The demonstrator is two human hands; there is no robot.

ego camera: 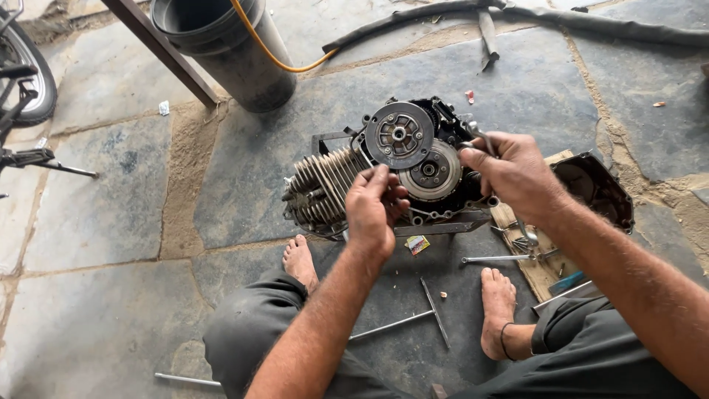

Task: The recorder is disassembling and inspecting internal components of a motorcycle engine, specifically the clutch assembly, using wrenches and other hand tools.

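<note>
A motorcycle engine (325,185) with a finned cylinder rests on a metal stand on the stone floor, its clutch side open. A round clutch plate (399,134) stands in front of the clutch assembly (436,174). My left hand (373,210) hovers just below the clutch, fingers pinched on something too small to make out. My right hand (509,174) is closed around a metal tool (478,135) at the engine's right side.
A black engine cover (598,188) lies to the right beside a wooden board (528,255) with several tools. A T-handle wrench (432,310) lies between my bare feet. A dark bucket (229,52), an orange hose and a wheel (29,74) are at the back left.
</note>
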